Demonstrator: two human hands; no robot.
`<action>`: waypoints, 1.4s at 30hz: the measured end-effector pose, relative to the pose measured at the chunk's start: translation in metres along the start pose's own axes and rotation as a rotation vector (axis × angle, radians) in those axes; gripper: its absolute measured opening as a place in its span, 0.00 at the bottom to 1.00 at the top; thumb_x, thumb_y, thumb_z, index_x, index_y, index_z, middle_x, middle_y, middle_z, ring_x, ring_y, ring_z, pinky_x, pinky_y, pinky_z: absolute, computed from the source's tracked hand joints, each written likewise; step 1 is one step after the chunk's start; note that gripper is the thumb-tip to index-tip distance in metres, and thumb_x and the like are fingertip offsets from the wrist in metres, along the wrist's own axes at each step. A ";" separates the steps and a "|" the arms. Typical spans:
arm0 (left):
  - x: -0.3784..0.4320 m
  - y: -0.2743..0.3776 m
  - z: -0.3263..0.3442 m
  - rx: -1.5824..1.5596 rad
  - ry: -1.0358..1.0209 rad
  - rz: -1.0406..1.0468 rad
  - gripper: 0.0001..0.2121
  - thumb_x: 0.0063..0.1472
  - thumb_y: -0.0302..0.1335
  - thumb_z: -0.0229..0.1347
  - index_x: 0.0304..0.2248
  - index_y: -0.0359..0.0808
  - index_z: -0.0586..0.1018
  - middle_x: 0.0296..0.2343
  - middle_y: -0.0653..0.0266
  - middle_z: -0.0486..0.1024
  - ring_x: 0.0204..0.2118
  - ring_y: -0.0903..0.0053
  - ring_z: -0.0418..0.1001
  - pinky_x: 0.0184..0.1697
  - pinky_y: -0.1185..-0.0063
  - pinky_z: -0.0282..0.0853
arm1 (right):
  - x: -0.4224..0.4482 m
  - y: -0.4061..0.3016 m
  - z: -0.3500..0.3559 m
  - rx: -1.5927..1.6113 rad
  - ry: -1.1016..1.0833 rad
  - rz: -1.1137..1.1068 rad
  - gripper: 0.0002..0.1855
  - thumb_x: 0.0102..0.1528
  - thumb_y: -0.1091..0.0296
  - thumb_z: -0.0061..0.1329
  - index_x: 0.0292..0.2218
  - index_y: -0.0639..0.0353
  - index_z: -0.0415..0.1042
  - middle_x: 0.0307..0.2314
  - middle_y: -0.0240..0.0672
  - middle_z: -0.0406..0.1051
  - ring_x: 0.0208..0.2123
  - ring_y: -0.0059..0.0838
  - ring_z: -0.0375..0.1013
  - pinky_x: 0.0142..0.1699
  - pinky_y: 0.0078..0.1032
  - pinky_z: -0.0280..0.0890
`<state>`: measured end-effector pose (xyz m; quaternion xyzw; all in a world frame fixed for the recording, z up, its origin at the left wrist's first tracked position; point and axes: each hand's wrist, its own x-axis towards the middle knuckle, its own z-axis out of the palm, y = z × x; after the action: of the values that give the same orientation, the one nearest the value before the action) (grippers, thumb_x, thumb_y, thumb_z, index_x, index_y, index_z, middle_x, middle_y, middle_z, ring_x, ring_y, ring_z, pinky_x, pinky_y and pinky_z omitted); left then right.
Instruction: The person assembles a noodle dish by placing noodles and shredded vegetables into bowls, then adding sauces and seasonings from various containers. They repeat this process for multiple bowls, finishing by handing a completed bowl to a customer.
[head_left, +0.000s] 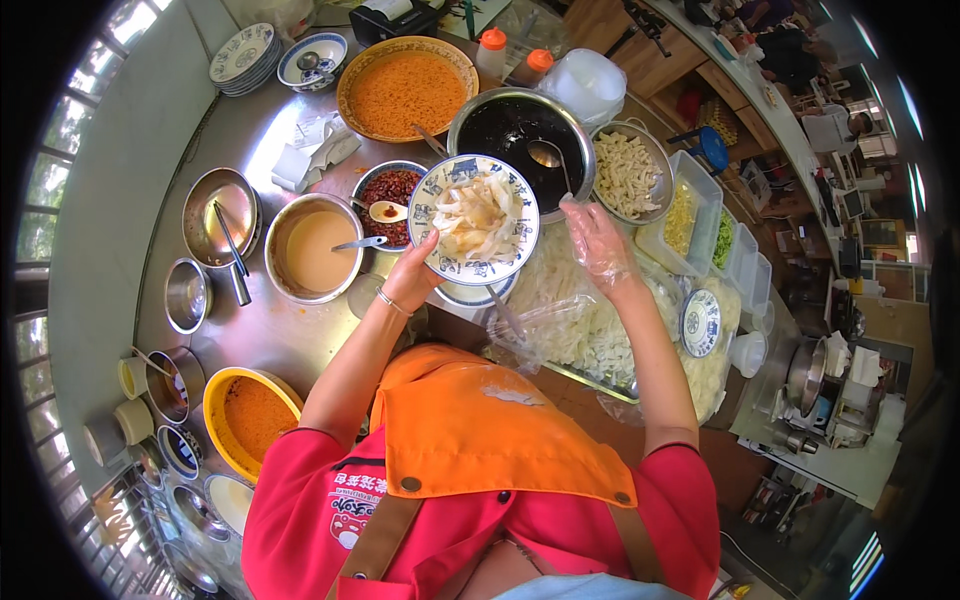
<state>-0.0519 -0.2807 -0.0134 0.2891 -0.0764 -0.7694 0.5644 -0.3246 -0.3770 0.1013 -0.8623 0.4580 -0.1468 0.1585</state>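
Note:
My left hand (414, 271) grips the rim of a blue-and-white patterned plate (525, 251) that bears a heap of wide, pale noodles (480, 214). To the right of the plate, in a clear plastic glove, my right hand (600, 244) has its fingertips by the handle of a metal ladle (544, 154). Whether it holds the handle cannot be told. The ladle's bowl rests in dark liquid in a steel basin (471, 97). A bowl of red chili sauce (382, 184) with a white spoon (387, 212) lies just left of the plate.
A steel bowl of tan sauce (319, 251) stands at left, a yellow basin of orange crumbs (409, 90) beyond. On the right are a pot of pale strips (630, 172), plastic tubs (701, 195) and plastic-covered noodles (592, 337). Another plate (472, 292) lies beneath the held one.

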 end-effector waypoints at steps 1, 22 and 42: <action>-0.001 0.000 -0.002 -0.010 -0.001 0.005 0.24 0.63 0.36 0.51 0.55 0.37 0.61 0.50 0.63 0.67 0.51 0.71 0.68 0.52 0.67 0.68 | 0.004 0.012 0.010 0.117 0.004 0.079 0.13 0.57 0.70 0.45 0.44 0.54 0.68 0.35 0.39 0.67 0.35 0.39 0.71 0.39 0.30 0.69; 0.005 0.003 0.007 0.045 0.040 -0.014 0.25 0.63 0.38 0.50 0.55 0.34 0.60 0.50 0.58 0.67 0.51 0.69 0.68 0.53 0.68 0.67 | -0.013 -0.031 -0.050 1.060 0.323 0.386 0.13 0.63 0.66 0.36 0.42 0.66 0.67 0.27 0.40 0.71 0.27 0.30 0.75 0.32 0.26 0.75; -0.103 -0.021 -0.035 -0.070 0.162 0.168 0.24 0.64 0.36 0.48 0.56 0.34 0.60 0.52 0.61 0.66 0.53 0.70 0.66 0.53 0.68 0.64 | -0.007 0.035 0.064 0.117 0.088 -0.078 0.28 0.51 0.84 0.41 0.52 0.49 0.65 0.39 0.44 0.68 0.40 0.47 0.69 0.44 0.35 0.66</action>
<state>-0.0304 -0.1720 -0.0146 0.3231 -0.0276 -0.6958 0.6409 -0.3289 -0.3803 0.0281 -0.8615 0.4211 -0.2170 0.1827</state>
